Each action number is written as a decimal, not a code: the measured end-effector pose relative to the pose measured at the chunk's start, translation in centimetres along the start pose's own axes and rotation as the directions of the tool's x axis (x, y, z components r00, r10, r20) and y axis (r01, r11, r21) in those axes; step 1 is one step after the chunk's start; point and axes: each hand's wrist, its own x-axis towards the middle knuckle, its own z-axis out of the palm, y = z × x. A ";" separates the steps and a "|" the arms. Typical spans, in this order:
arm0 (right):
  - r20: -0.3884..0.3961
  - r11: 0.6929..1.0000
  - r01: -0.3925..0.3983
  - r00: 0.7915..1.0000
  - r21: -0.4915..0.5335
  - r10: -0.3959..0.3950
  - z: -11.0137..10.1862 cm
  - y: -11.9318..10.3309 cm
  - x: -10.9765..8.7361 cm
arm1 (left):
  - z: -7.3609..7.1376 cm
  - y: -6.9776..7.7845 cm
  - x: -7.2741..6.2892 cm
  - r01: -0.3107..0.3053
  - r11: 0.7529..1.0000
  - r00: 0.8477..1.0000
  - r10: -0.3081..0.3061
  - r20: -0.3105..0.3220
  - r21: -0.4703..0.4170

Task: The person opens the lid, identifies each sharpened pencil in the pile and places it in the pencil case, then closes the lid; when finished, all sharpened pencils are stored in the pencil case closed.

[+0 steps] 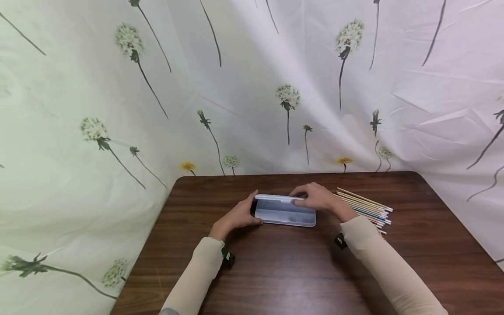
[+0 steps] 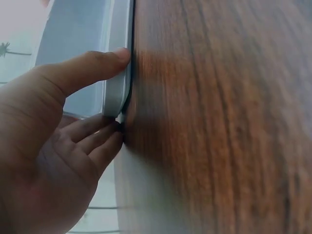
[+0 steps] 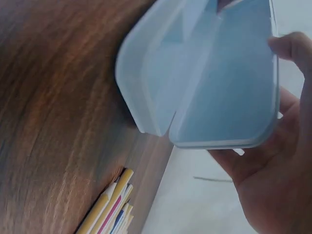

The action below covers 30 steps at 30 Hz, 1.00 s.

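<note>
A pale blue-white pencil case (image 1: 289,224) lies on the table with its hinged lid (image 1: 273,198) raised. Its inside looks bare in the head view. My left hand (image 1: 241,214) grips the case's left end. In the left wrist view, the thumb (image 2: 95,68) presses the front wall while the other fingers reach round the end. On the right, my right hand (image 1: 316,197) holds the lid. The right wrist view shows its thumb on the lid's (image 3: 234,87) free edge and the fingers behind the lid, partly hidden.
Several pencils (image 1: 364,208) lie side by side to the right of the case, just beyond my right wrist. A brown wood-grain table (image 1: 275,271) carries everything. Behind it hangs a white cloth (image 1: 252,87) printed with dandelions.
</note>
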 end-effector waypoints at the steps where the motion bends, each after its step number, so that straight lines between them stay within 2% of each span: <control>1: -0.029 1.000 0.000 1.000 0.025 0.000 -0.2 0.2 0.1 | 0.0 0.0 -0.1 0.002 1.000 1.000 -0.002 -0.004 -0.005; 5: -0.156 0.995 -0.040 0.986 0.090 0.054 -1.0 1.0 0.6 | 0.0 0.0 -0.4 0.000 1.000 1.000 0.000 -0.023 0.004; 11: -0.286 0.975 -0.097 0.946 0.199 0.152 -1.4 2.4 1.1 | 0.3 0.2 -0.6 0.005 0.999 1.000 -0.003 -0.027 0.046; 19: -0.426 0.969 -0.180 0.873 0.172 0.238 0.3 4.7 1.7 | 1.0 0.1 -0.9 0.009 0.999 1.000 -0.008 -0.030 0.036; 22: -0.442 0.955 -0.219 0.850 0.200 0.288 0.9 5.1 2.0 | 1.0 0.1 -0.9 0.002 0.999 0.999 -0.001 -0.033 0.036; 24: -0.428 0.934 -0.262 0.835 0.241 0.345 1.2 5.2 2.2 | 1.0 0.1 -1.0 0.004 0.999 0.999 -0.002 -0.035 0.046; 30: -0.342 0.882 -0.395 0.817 0.256 0.465 1.8 5.3 2.9 | 0.9 0.4 -1.0 0.027 0.997 0.999 -0.024 -0.039 0.074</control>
